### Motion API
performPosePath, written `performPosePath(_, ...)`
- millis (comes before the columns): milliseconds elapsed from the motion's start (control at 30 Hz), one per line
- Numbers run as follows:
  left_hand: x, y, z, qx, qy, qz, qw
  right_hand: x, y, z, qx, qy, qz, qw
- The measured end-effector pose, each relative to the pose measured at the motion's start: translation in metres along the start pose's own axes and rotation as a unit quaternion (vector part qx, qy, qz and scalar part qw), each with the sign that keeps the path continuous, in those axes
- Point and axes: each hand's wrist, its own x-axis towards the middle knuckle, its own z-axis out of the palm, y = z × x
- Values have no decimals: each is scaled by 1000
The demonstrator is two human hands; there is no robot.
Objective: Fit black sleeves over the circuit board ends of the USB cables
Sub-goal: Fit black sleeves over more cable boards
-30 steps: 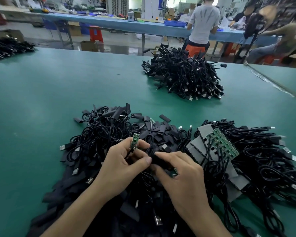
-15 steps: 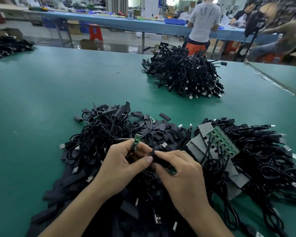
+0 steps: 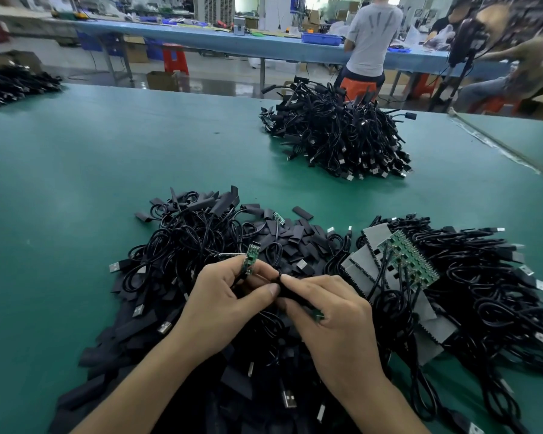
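broadly, a green table (image 3: pixel 76 183) fills most of the frame. on it, at lower centre, lies a wide heap of usb cables (image 3: pixel 185 239) mixed with flat loose sleeves (image 3: pixel 295 239). a second tangle of cables (image 3: pixel 489 292) spreads along the right side. a finished-looking far pile (image 3: pixel 336 136) sits at upper centre, well apart from the near heaps, and another dark pile (image 3: pixel 13 86) lies at the upper left edge. between the two near heaps rest grey panels (image 3: pixel 373 233), and a green board panel (image 3: pixel 408 261) with cables attached lies on them.

both hands meet over the near heap at lower centre. the left hand (image 3: pixel 220 305) is curled, pinching a small green circuit board (image 3: pixel 250 258) that stands up tilted from between its fingers. its thumb tip touches the right forefinger. the right hand (image 3: pixel 336 314) is curled round a black sleeve (image 3: pixel 290 291), which lies between the two hands' fingertips. a green tip (image 3: pixel 318 316) shows at the sleeve's lower end, under the right fingers.
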Motion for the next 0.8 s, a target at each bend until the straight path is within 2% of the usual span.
performPosePath(533,0,-1,0,14,-8,9,1000,2,-1,1,-1,0,4,1000)
performPosePath(733,3,5,2,-45,31,-7,998,3,-5,-2,32,26,31,999)
performPosePath(800,3,5,2,-35,32,-10,999,3,-5,-3,45,30,33,998)
